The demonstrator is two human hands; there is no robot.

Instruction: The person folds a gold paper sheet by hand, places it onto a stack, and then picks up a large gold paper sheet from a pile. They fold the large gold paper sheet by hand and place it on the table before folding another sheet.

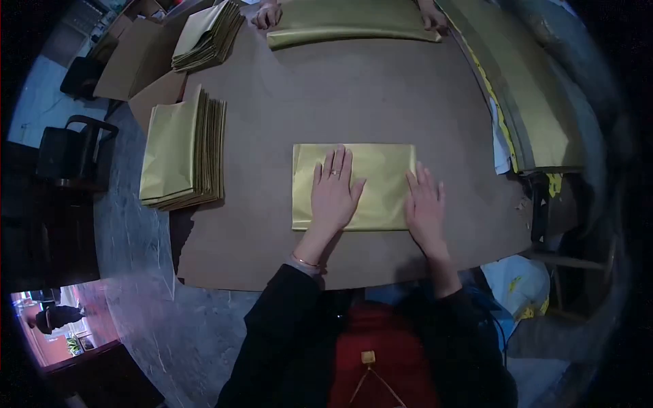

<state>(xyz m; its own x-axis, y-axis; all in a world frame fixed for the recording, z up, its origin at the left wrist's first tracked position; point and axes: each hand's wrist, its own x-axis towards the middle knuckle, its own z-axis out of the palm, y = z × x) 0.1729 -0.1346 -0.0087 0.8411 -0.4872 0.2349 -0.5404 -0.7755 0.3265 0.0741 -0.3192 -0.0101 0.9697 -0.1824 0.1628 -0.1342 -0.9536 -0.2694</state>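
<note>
- Sheet [377,178]: a folded gold rectangle lying flat on the table [354,95], its long axis running left to right across the person's front, short sides toward and away from the body.
- Position: it sits in the middle of the brown table, slightly nearer the person's edge than the far edge.
- Left hand [335,194]: spread flat, palm down, fingers pointing away from the body, pressing on the left-centre of the sheet. It grasps nothing; it only bears down. A ring shows on one finger and a thin bracelet at the wrist.
- Right hand [425,207]: also open and flat, fingers spread, resting over the sheet's right edge, partly on the gold and partly on the table. It holds nothing closed in its fingers.
- Look of the sheet: shiny, metallic gold with soft creases, crisp straight edges, lower edge just ahead of both wrists.
- Stack [183,153]: similar folded gold sheets piled to the left, well apart from the hands.
- Far stack [207,35]: a second pile at the table's far left corner.
- Far sheet [350,24]: a long gold piece at the far edge, with another person's hands [266,15] on its ends.
- Roll [527,95]: gold material lying along the right side of the table.
</note>
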